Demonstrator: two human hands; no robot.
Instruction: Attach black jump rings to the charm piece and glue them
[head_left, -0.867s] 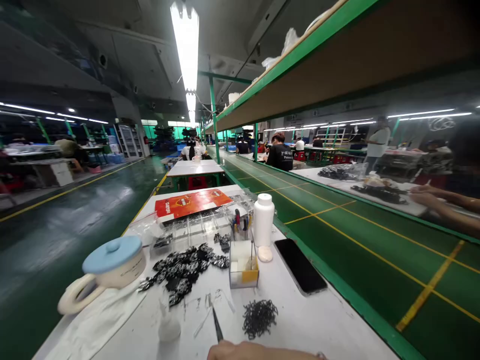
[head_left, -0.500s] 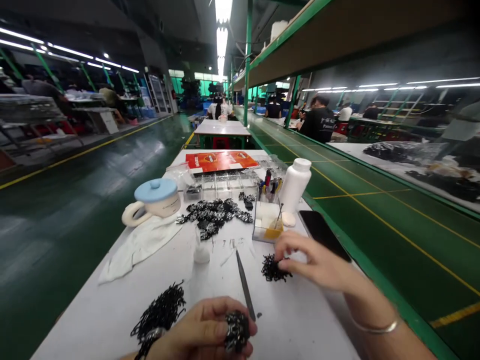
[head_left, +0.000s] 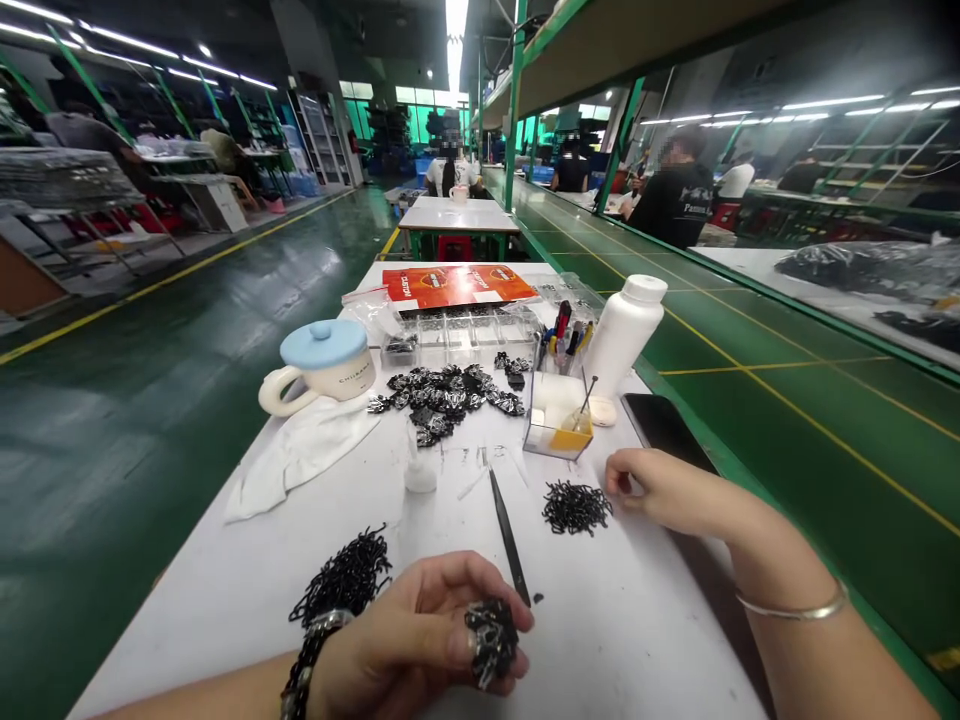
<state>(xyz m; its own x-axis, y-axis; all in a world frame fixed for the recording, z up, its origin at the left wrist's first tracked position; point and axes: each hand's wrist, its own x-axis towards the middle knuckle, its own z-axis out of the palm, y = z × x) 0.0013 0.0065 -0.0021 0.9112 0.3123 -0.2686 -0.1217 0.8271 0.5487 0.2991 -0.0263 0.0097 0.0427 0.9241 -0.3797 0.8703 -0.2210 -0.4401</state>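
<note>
Left hand (head_left: 420,640): your fingers curl closed around a black clip (head_left: 491,635).
Right hand (head_left: 660,490): loosely curled, holding nothing, fingertips just beside the small pile of black parts (head_left: 576,506).
Tweezers (head_left: 510,538): on the bench (head_left: 637,640), between your hands.

Two bare forearms are seen at the bottom of the head view, with no sleeves reaching the wrists. On the wrist of the left hand (head_left: 409,650) a bracelet of dark, glossy beads (head_left: 300,672) is worn, wound closely about the wrist and partly cut off by the lower edge. On the wrist of the right hand (head_left: 667,492) a single thin silver-coloured bangle (head_left: 795,608) is worn, plain and smooth. No gloves are worn, and no rings can be made out.
</note>
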